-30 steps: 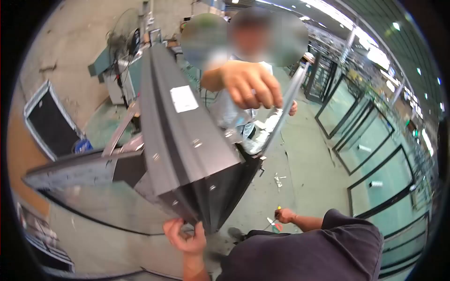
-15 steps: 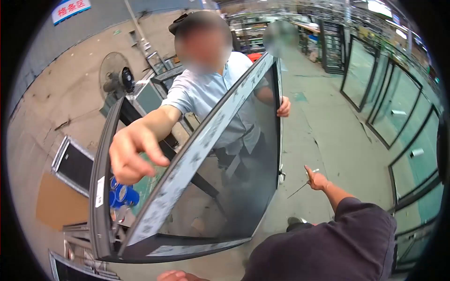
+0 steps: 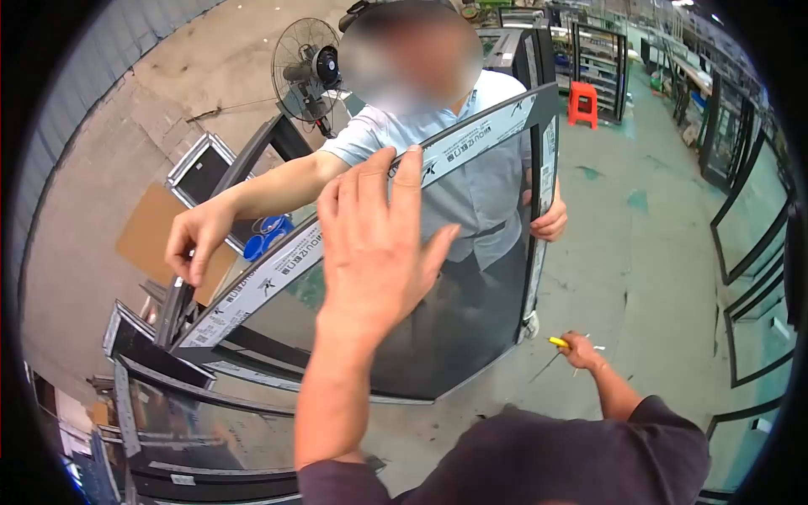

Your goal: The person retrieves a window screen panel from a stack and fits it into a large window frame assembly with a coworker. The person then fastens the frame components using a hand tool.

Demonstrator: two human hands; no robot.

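Note:
My left hand [image 3: 374, 231] is raised, fingers stretched out and thumb apart, with its fingertips at the top rail of a dark-framed screen panel [image 3: 286, 261]. White printed protective film covers the rail. My right hand [image 3: 579, 349] is low on the right, closed around a small yellow-handled tool [image 3: 558, 342]; a thin metal rod also sticks out of this hand, its kind unclear. Across the panel, a co-worker [image 3: 475, 206] in a light shirt grips its right side with one hand [image 3: 551, 221]. The co-worker's other hand [image 3: 198, 240] is at the panel's left corner.
A standing fan [image 3: 307, 67] and blue tubs [image 3: 268, 236] are behind the panel. More dark frames [image 3: 202, 421] lie at lower left, and glazed frames [image 3: 753, 219] lean along the right. A red stool [image 3: 582, 105] stands farther back.
My left hand has come up from the bottom edge to the panel's top rail. The co-worker's hand at the left has moved down to the corner. The view has shifted, showing more frames at lower left.

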